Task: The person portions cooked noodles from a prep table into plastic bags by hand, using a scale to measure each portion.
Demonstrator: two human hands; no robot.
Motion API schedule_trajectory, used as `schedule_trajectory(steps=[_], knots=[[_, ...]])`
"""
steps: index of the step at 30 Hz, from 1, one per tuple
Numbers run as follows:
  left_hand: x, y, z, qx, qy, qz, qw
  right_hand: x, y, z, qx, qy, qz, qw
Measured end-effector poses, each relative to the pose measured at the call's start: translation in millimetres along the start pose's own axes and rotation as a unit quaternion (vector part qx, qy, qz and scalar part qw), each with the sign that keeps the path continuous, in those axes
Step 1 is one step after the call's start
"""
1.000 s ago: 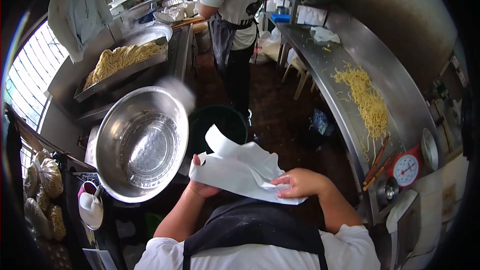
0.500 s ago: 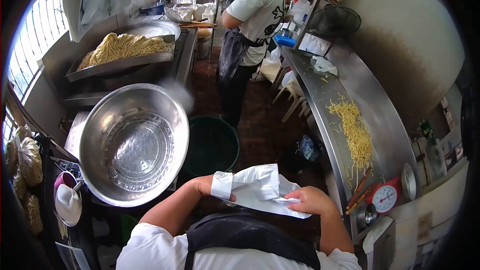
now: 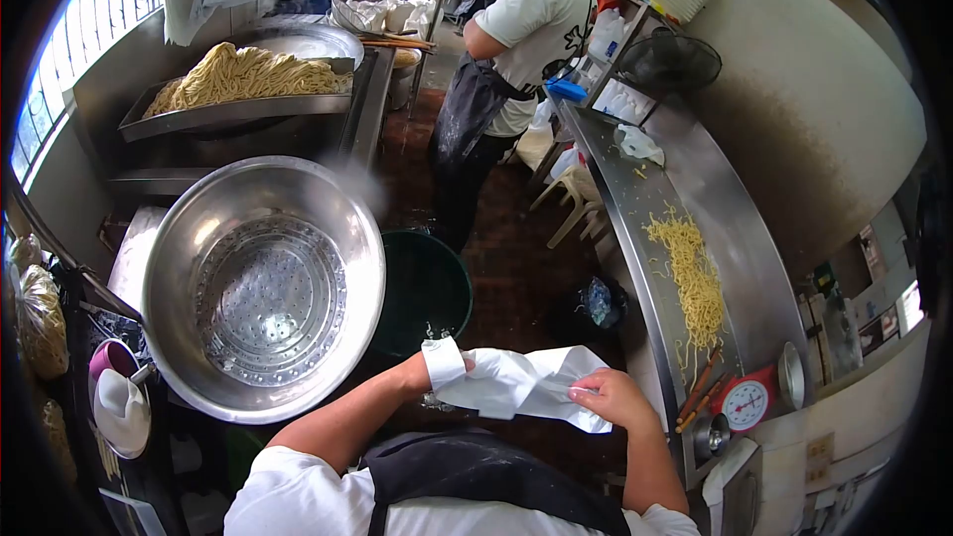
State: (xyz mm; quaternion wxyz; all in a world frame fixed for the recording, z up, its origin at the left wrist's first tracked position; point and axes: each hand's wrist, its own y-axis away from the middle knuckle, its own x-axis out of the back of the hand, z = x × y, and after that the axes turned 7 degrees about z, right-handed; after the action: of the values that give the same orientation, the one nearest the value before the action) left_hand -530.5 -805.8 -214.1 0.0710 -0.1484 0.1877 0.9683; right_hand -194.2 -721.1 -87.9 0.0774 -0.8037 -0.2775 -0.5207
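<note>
A white plastic bag point(image 3: 526, 380) stretches between my two hands in front of the dark apron. My left hand point(image 3: 465, 362) is mostly covered by the bag, which lies around the wrist; its fingers are largely hidden. The fingers of my right hand point(image 3: 611, 395) pinch the bag's other end. To the left of the bag is a large metal basin point(image 3: 268, 298) with a perforated bottom. Yellow noodles point(image 3: 695, 283) lie on the metal counter point(image 3: 645, 228) to the right.
A dark green tub point(image 3: 422, 293) is on the floor beside the basin. Another person point(image 3: 516, 30) stands ahead. A tray of noodles point(image 3: 243, 84) is at the back left. A red scale point(image 3: 745, 402) and wooden sticks point(image 3: 703, 392) sit on the right counter.
The bag has flattened and stretched out between my hands, with my left hand further inside it. The view has shifted slightly, and the basin looks larger.
</note>
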Motion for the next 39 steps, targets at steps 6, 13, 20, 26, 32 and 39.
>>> schedule_trajectory(steps=[6, 13, 20, 26, 32, 39], knots=[[8, 7, 5, -0.033, 0.186, -0.025, 0.982, 1, 1, -5, 0.033, -0.026, -0.057, 0.997], [-6, 7, -12, -0.04, 0.091, -0.043, 0.994, -19, -1, 4, 0.032, -0.034, 0.012, 0.999], [-25, 3, -13, -0.088, -0.11, 0.009, 0.99, -51, -6, -4, -0.052, -0.062, 0.037, 0.996], [-41, 6, -4, -0.1, -0.159, 0.023, 0.982, -104, -11, 5, -0.094, -0.263, -0.001, 0.96], [-46, 15, -2, -0.246, -0.269, -0.1, 0.926, -83, -16, -2, -0.22, -0.651, 0.052, 0.725], [-60, 27, 22, -0.13, -0.331, -0.057, 0.933, -62, -33, 2, -0.247, -0.786, 0.004, 0.566]])
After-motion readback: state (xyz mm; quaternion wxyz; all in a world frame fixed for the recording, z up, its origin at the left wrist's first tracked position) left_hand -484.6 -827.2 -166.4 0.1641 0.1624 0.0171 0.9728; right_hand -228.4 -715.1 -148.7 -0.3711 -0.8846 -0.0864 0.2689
